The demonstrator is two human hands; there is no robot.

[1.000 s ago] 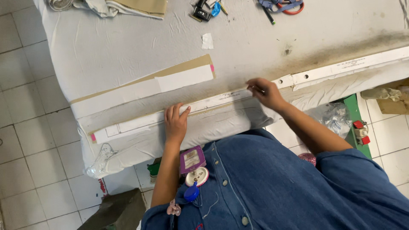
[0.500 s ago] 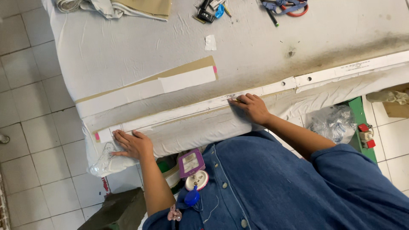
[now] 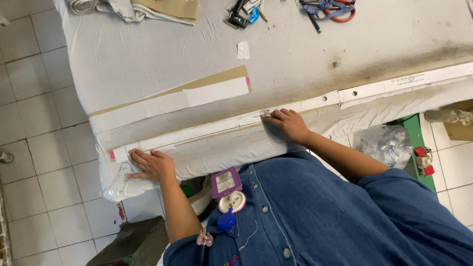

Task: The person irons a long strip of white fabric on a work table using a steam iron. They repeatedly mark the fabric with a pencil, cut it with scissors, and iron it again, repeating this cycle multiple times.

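Lying under both flat palms, left hand, right hand: long white strip.

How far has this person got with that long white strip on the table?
Done: the white strip lies flat along the table edge over the fabric. In hand: the left hand presses its near end, the right hand its middle. Left: the stretch beyond the right hand is untouched, and the scissors lie unused.
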